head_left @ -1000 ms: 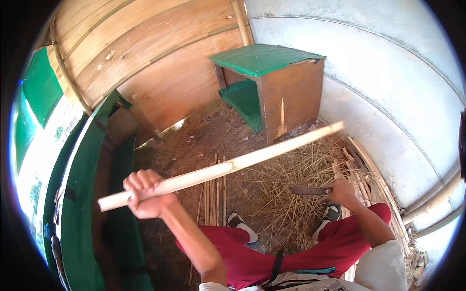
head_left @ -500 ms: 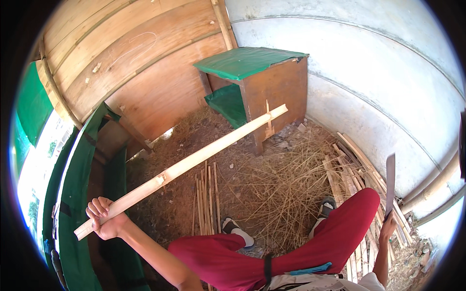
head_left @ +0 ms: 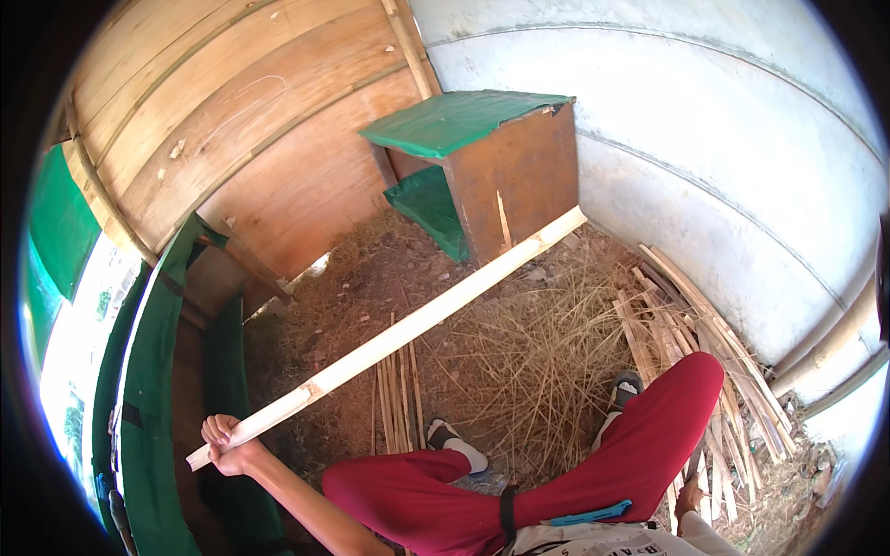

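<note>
My left hand (head_left: 234, 445) is closed round the lower end of a long split bamboo piece (head_left: 408, 335). The piece slants up and away to the right, its pale inner face showing, and its far end lies in front of the brown cabinet. Low at the right, beside my knee, my right hand (head_left: 688, 500) is closed on a machete (head_left: 694, 458). Only a short dark part of its blade shows; my red-trousered leg hides much of the rest.
A brown cabinet (head_left: 519, 176) with a green cover stands in the corner. Split bamboo strips (head_left: 732, 398) lie along the pale wall; thin strips (head_left: 397, 408) lie near my left foot. Straw (head_left: 528, 361) covers ground between my feet. A green-covered bench (head_left: 139, 408) runs along the left.
My right hand has dropped, taking the machete from upright beside my knee to low and partly hidden. My left hand and the bamboo have shifted right, and the bamboo's far end is slightly lower.
</note>
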`<state>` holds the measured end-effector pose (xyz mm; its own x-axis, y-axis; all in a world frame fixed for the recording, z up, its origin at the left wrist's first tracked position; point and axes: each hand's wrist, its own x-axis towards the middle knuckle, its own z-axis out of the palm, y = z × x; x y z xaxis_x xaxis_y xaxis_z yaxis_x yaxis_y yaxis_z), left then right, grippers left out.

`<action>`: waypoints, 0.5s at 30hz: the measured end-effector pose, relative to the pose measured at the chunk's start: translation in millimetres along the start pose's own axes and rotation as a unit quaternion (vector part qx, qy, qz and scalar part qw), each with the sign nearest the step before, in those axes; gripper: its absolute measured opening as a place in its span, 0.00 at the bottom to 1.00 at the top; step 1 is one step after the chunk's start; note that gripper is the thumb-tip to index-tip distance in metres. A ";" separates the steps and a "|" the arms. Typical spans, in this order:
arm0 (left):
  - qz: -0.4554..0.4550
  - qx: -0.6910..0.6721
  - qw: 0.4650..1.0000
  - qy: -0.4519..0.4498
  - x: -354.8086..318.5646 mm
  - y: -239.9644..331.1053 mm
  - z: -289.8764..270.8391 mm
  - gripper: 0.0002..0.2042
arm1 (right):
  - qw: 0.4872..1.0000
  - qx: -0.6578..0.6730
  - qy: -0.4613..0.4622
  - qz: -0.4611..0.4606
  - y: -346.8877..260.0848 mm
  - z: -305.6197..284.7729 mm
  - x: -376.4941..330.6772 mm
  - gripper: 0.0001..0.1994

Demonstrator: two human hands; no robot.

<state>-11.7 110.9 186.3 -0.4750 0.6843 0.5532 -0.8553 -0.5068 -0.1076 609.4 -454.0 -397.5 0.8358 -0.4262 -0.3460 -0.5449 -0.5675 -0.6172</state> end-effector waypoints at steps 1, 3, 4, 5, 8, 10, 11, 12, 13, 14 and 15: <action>0.005 0.002 1.000 0.002 -0.3 9.0 6.0 0.13 | 0.998 -0.001 -0.056 0.036 -3.1 3.1 -14.0 0.39; 0.002 -0.027 0.999 0.034 -5.0 1.8 -14.7 0.13 | 0.993 -0.053 -0.101 0.008 4.6 -5.5 8.0 0.38; 0.001 -0.047 0.997 0.057 -8.7 -0.7 -36.8 0.12 | 0.990 -0.114 -0.086 -0.011 10.7 -10.6 33.7 0.38; 0.000 -0.039 0.998 0.047 -7.4 8.0 -21.4 0.12 | 0.992 -0.122 -0.046 0.002 -8.6 -9.5 -8.3 0.40; 0.007 -0.043 0.998 0.050 -9.4 28.9 -14.4 0.12 | 0.991 -0.133 0.018 -0.013 -68.1 -45.2 -89.4 0.46; -0.001 -0.059 0.996 0.069 -12.9 25.0 -33.7 0.11 | 0.990 -0.116 -0.050 -0.062 -54.4 -60.5 -83.4 0.46; 0.012 -0.050 0.996 0.074 -14.0 29.4 -33.7 0.11 | 0.988 -0.119 -0.073 -0.068 -62.6 -69.2 -102.1 0.47; 0.012 -0.042 0.996 0.071 -15.2 36.6 -32.8 0.11 | 0.985 -0.123 -0.098 -0.076 -82.1 -82.9 -130.6 0.47; 0.008 -0.043 0.996 0.075 -16.8 35.4 -37.2 0.11 | 0.979 -0.147 -0.128 -0.058 -79.9 -90.8 -130.7 0.47; 0.004 -0.043 0.996 0.079 -18.3 35.1 -40.7 0.11 | 0.972 -0.170 -0.159 -0.040 -78.0 -95.6 -131.2 0.47; 0.006 -0.040 0.995 0.086 -19.8 35.6 -43.6 0.11 | 0.962 -0.188 -0.198 -0.002 -73.8 -97.5 -129.3 0.46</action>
<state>-41.8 102.2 135.5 -0.5079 0.7614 0.4030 -0.8598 -0.4764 -0.1836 535.1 -425.7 -238.3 0.7570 -0.1640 -0.6325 -0.4649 -0.8154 -0.3449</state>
